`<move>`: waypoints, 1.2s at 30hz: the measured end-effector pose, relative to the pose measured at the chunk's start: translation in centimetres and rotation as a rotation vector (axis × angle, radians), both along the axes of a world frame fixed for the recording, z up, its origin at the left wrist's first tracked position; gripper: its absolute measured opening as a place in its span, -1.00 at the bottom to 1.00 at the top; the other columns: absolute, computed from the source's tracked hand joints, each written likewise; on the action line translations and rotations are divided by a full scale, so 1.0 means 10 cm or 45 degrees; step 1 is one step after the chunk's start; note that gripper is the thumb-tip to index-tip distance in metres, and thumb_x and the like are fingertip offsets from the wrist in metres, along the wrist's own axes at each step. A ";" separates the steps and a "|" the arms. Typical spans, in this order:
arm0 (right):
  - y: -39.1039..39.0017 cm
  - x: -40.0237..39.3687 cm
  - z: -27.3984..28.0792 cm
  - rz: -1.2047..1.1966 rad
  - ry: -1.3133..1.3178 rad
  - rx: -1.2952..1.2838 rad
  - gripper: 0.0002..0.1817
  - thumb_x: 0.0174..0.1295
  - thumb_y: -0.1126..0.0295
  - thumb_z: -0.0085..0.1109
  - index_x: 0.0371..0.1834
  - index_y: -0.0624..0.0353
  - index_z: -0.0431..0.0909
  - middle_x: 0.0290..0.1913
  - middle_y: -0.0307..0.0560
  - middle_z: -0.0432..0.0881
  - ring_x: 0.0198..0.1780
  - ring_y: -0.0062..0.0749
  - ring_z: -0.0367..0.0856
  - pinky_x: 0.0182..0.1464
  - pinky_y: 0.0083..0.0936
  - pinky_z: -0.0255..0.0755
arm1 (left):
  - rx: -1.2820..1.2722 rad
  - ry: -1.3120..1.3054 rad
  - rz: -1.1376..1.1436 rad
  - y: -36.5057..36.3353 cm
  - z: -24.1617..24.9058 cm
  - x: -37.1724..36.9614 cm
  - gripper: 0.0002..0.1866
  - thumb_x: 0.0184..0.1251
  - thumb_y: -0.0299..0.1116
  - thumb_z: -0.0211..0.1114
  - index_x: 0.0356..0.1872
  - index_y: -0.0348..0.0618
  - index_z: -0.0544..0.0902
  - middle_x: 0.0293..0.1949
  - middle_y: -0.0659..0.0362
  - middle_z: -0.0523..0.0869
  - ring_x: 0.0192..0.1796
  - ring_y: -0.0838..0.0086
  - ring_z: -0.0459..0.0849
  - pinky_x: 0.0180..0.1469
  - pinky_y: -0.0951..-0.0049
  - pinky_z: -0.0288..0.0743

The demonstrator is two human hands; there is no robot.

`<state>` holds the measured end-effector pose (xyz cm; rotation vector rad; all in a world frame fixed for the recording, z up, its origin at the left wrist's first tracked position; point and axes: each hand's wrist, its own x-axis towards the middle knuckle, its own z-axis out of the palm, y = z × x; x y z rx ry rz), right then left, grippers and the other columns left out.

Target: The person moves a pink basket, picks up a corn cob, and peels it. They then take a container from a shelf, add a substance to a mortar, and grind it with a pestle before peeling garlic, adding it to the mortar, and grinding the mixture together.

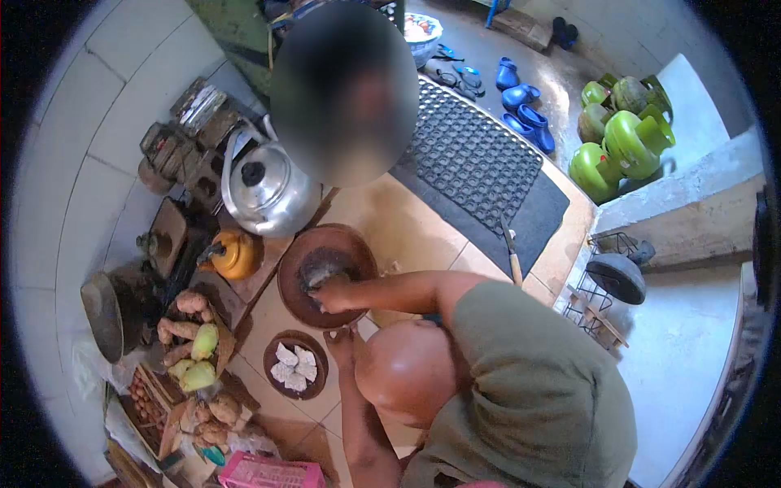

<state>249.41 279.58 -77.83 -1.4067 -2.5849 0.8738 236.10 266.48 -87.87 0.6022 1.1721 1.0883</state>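
A brown mortar-like bowl point(293, 256) rests on the tiled floor, with a greyish-white mass inside it. My right hand point(332, 294) reaches down into the bowl, its fingers closed at the edge of that mass; what they grip is hidden. At the near rim is my left hand point(342, 343), fingers bent against the bowl's edge beside my raised knee point(411, 366). Close to the left hand, a small brown dish point(271, 351) holds several white chunks.
A metal kettle point(268, 187) and an orange pot point(237, 254) stand beyond the bowl. Tubers and pale green vegetables point(199, 374) lie at left, above a pink basket point(271, 472). A knife point(512, 252) lies by the black mat point(472, 154). Green gas cylinders point(634, 142) stand far right.
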 end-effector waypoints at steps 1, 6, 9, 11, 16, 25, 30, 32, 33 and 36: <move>-0.22 -0.03 0.03 0.216 -0.252 0.096 -0.46 0.19 0.13 -0.06 0.18 0.20 0.27 -0.30 0.16 0.62 -0.34 0.01 0.61 -0.22 -0.11 0.44 | 0.334 0.358 -0.172 -0.06 -0.21 -0.09 -0.50 0.15 -0.61 0.12 0.11 -0.17 0.17 -0.17 0.07 0.50 -0.17 0.44 0.52 -0.17 0.50 0.47; 0.01 0.25 0.24 0.039 -0.056 -0.229 -0.44 0.18 0.13 -0.07 0.27 -0.05 0.23 -0.13 0.28 0.54 -0.29 0.07 0.59 -0.13 -0.14 0.43 | 0.469 1.025 -0.132 -0.07 0.16 0.12 -0.54 0.10 -0.60 0.18 0.04 -0.27 0.23 -0.21 0.06 0.54 -0.16 0.42 0.56 -0.16 0.48 0.47; 0.75 0.14 0.12 -0.077 0.184 -1.040 -0.29 0.11 0.05 0.11 0.32 0.03 0.15 -0.04 0.13 0.54 -0.26 -0.28 0.62 -0.35 -0.35 0.51 | 0.450 1.164 -0.092 -0.05 0.18 0.13 -0.57 0.06 -0.60 0.22 -0.03 -0.33 0.28 -0.27 0.07 0.56 -0.19 0.42 0.58 -0.17 0.47 0.48; 0.76 0.06 0.18 -0.056 0.085 -0.973 -0.31 0.15 0.03 0.06 0.32 0.08 0.14 -0.04 0.09 0.54 -0.25 -0.30 0.62 -0.37 -0.40 0.52 | 0.785 1.716 -0.265 -0.10 -0.16 0.04 -0.59 0.04 -0.60 0.24 -0.07 -0.38 0.32 -0.31 0.07 0.58 -0.21 0.42 0.60 -0.18 0.47 0.48; -0.27 0.06 0.05 0.256 0.167 0.144 -0.31 0.06 0.11 0.13 0.27 0.08 0.18 -0.05 0.26 0.52 -0.19 0.16 0.55 -0.09 -0.09 0.40 | 0.130 0.683 0.292 -0.08 -0.07 0.31 -0.73 0.04 -0.58 0.14 -0.17 -0.21 0.46 -0.42 0.11 0.59 -0.33 0.43 0.57 -0.28 0.41 0.49; 0.28 -0.19 0.69 0.113 -0.232 -0.831 -0.38 0.23 0.21 0.01 0.35 0.02 0.08 0.19 0.21 0.35 0.09 0.08 0.44 0.10 -0.14 0.31 | 0.798 1.575 0.159 0.19 -0.29 0.43 -0.51 0.06 -0.29 0.18 0.06 -0.21 0.41 0.00 -0.09 0.53 0.01 0.07 0.50 0.12 0.23 0.34; 0.45 0.13 -0.23 0.312 -0.434 0.011 -0.38 0.24 0.20 -0.04 0.37 -0.09 0.03 0.02 0.25 0.48 -0.04 0.08 0.53 0.04 -0.10 0.35 | -0.022 0.863 0.205 -0.12 0.69 0.39 -0.38 0.06 -0.37 0.25 0.18 -0.24 0.25 0.02 -0.09 0.51 0.10 0.17 0.46 0.12 0.25 0.34; 0.34 0.07 -0.22 0.295 -0.473 0.015 -0.37 0.23 0.18 -0.04 0.37 -0.09 0.03 -0.02 0.26 0.50 -0.05 0.09 0.53 0.04 -0.10 0.35 | 0.044 0.887 0.173 -0.07 0.63 0.38 -0.42 0.08 -0.38 0.21 0.18 -0.23 0.27 0.03 -0.07 0.51 0.11 0.19 0.46 0.13 0.26 0.33; 0.31 0.06 -0.20 0.269 -0.526 0.023 -0.37 0.22 0.17 -0.03 0.37 -0.09 0.03 -0.06 0.26 0.52 -0.05 0.10 0.52 0.04 -0.10 0.35 | 0.065 0.903 0.159 -0.04 0.66 0.36 -0.44 0.10 -0.39 0.19 0.17 -0.23 0.28 0.04 -0.06 0.51 0.11 0.20 0.46 0.14 0.27 0.32; 0.33 0.07 -0.13 0.242 -0.550 0.006 -0.37 0.21 0.15 -0.02 0.36 -0.10 0.05 -0.10 0.27 0.54 -0.06 0.11 0.52 0.00 -0.10 0.37 | 0.100 0.912 0.139 -0.01 0.72 0.37 -0.49 0.14 -0.40 0.14 0.16 -0.22 0.30 0.05 -0.02 0.50 0.11 0.24 0.45 0.16 0.28 0.31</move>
